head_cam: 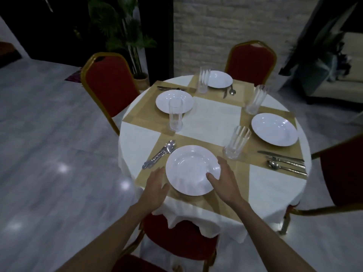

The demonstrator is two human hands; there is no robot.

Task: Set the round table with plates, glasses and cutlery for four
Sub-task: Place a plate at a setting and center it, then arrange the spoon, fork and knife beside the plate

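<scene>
The round table has a white cloth and tan placemats. A white plate lies nearest me. My left hand is open just beside its left rim. My right hand is open at its right rim, thumb resting on the plate. Bunched cutlery lies left of this plate and a glass stands to its upper right. Three more plates sit at the left, far and right, each with a glass nearby.
Cutlery lies at the right place, by the far plate and beyond the left plate. Red chairs with gold frames stand at the left, far, right and just below me. A potted plant stands behind.
</scene>
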